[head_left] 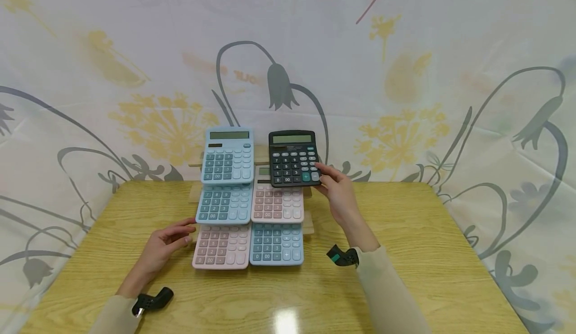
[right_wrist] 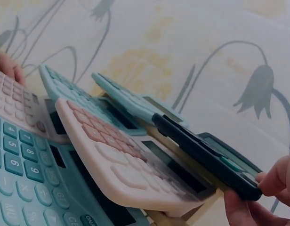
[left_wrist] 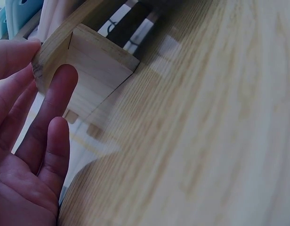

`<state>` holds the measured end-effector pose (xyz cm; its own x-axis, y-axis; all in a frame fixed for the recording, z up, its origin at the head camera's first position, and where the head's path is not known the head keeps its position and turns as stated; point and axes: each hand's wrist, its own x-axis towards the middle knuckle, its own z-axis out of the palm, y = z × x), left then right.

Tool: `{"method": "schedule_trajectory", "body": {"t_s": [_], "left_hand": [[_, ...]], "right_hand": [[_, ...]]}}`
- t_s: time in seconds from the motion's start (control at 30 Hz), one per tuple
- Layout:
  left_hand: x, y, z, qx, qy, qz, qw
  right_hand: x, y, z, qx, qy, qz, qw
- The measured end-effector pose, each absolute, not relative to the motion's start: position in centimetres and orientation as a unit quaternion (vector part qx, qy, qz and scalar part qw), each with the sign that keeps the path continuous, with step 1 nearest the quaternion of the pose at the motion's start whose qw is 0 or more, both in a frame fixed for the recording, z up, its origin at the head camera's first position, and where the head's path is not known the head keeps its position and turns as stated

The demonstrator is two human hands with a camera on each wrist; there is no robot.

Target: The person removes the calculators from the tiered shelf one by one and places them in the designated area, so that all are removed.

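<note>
A black calculator [head_left: 293, 159] stands tilted at the top right of a stepped wooden rack [head_left: 308, 223]. My right hand [head_left: 338, 192] pinches its lower right corner; in the right wrist view, the fingertips [right_wrist: 277, 176] are on that corner. Beneath it sits a pink calculator [head_left: 277, 209], whose upper part is partly covered. My left hand [head_left: 168, 241] is at the rack's left side, its fingers fairly straight. In the left wrist view, its fingertips touch the end of a wooden strip [left_wrist: 55, 44]. A light blue calculator [head_left: 223, 204] and a lower pink calculator [head_left: 220, 246] are nearest to it.
Another light blue calculator [head_left: 228, 156] leans at the rack's top left, and a blue one [head_left: 276, 246] is at the bottom right. The rack stands on a wood-grain table [head_left: 405, 254]. Behind hangs a pale cloth [head_left: 180, 34] with printed flowers.
</note>
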<state>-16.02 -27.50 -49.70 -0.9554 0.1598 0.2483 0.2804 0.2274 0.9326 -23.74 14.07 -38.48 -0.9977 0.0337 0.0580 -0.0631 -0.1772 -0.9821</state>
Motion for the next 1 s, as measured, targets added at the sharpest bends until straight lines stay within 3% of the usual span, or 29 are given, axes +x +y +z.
{"method": "schedule_trajectory", "body": {"t_s": [1.0], "left_hand": [[-16.1, -27.5, -49.6, -0.148, -0.778, -0.609, 0.049]], "right_hand": [[-22.3, 19.4, -38.8, -0.021, -0.601, 0.796, 0.065]]}}
